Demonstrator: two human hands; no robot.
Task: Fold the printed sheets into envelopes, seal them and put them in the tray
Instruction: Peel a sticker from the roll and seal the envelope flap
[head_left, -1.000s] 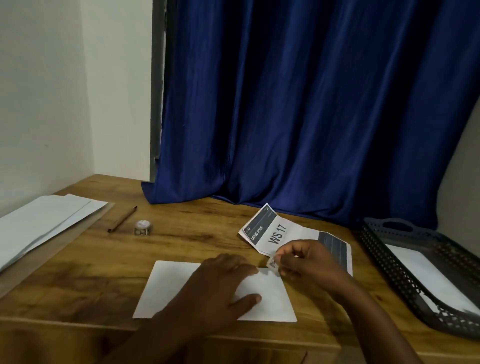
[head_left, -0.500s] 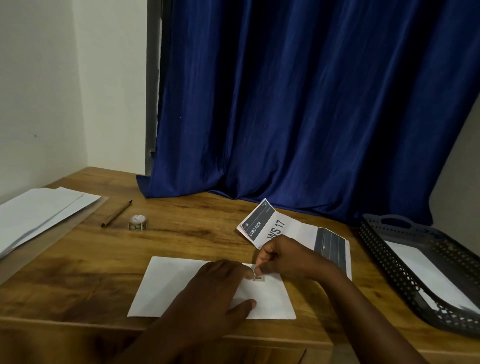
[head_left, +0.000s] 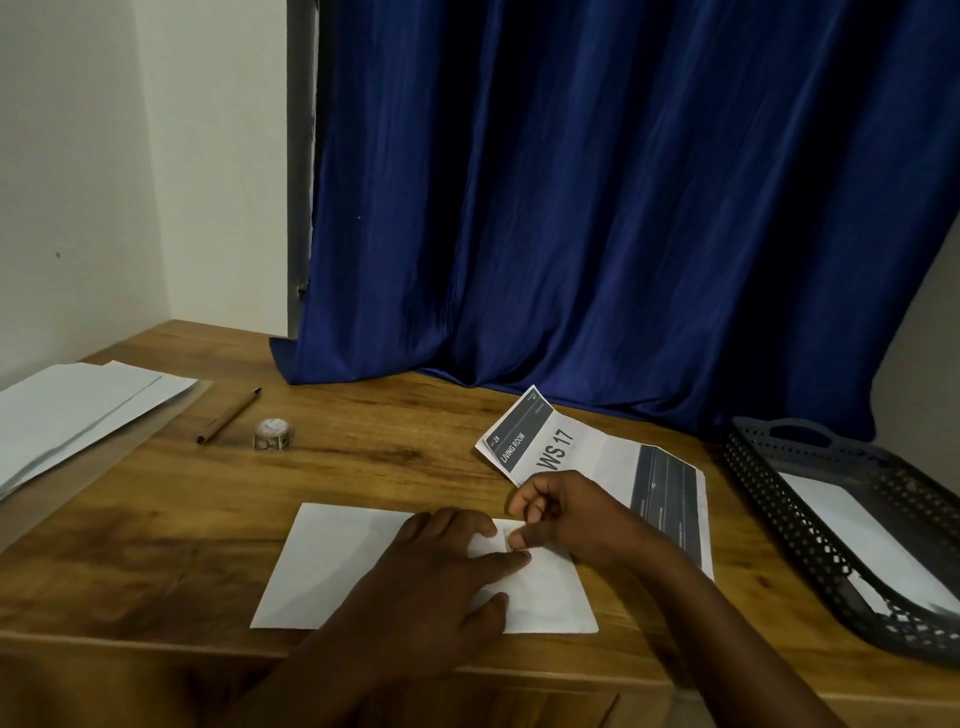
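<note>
Envelopes first: a loose stack of white envelopes (head_left: 67, 410) lies far to the left of the left hand, at the bench (head_left: 156, 519) edge by the wall. Nearer that hand, but still well left of it and farther back, a brown pen (head_left: 228, 415) lies slanted, with a small roll of patterned tape (head_left: 274, 434) just beside it on the right.

Under the left hand (head_left: 441, 577) sits the white folded envelope (head_left: 337, 561), flat on the bench near the front edge. That hand lies palm down on it with fingers straight and spread a little, pressing the paper; its fingertips reach toward the right hand. The right hand (head_left: 571, 519) touches the envelope's upper right part, fingers curled in and thumb and forefinger pinched together at the paper right by the left fingertips; what they pinch is too small to make out.

Behind and to the right of the right hand, partly hidden by its wrist, a printed sheet (head_left: 597, 457) lies creased, reading "LIVING ROOM" and "WS 17" with a dark photo panel. Far right of both hands stands a dark perforated tray (head_left: 779, 483) with a white sealed envelope (head_left: 852, 525) lying inside it. A blue curtain (head_left: 597, 208) hangs beyond everything
</note>
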